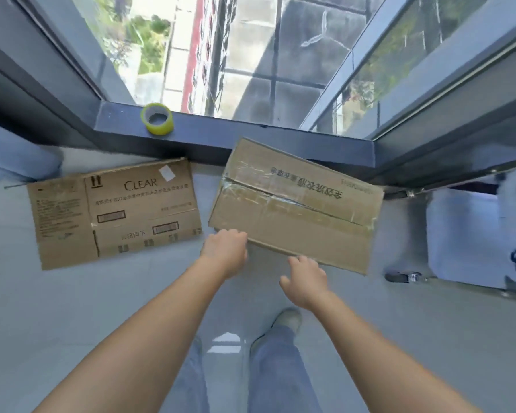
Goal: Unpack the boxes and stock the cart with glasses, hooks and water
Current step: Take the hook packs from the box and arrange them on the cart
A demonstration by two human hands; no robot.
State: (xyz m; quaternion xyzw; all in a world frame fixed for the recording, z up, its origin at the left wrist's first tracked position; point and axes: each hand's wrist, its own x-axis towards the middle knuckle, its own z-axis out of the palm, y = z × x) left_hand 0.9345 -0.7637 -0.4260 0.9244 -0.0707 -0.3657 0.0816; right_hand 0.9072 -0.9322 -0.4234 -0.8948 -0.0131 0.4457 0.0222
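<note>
Down on the floor (72, 323) by the window, left hand (225, 248) curls over the taped box (295, 204) at its near edge, right hand (306, 278) loosely spread just beside it (flattened box (116, 213) alongside) — unpacking barely started, cart (465, 242) waiting.

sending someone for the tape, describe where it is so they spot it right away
Find the dark window sill at the base of the glass. The tape sits on its left part, above the flattened box: a yellow-green roll, the only round thing there.
</note>
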